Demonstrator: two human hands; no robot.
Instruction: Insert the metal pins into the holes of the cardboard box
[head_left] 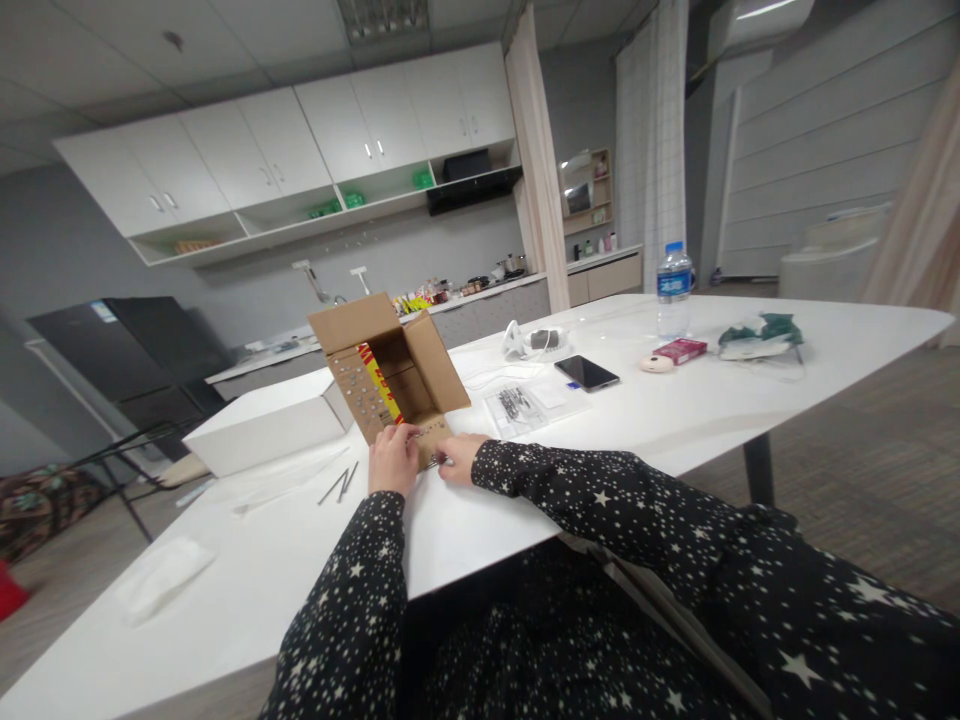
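A small brown cardboard box (397, 365) lies on its side on the white table (675, 410), flaps spread and its mouth facing me. My left hand (392, 458) rests on the box's lower flap (431, 440), fingers curled over its edge. My right hand (459, 457) touches the same flap from the right, fingers pinched at a small dark item that is too small to make out. Both sleeves are black with white stars. Rows of small metal studs show on the box's left flap.
A white rectangular box (266, 425) stands left of the cardboard box, with two thin metal rods (339, 485) in front. A clear bag of small parts (514, 408), a phone (586, 372), a water bottle (673, 290), a pink box (679, 350) and a folded tissue (161, 578) also lie on the table.
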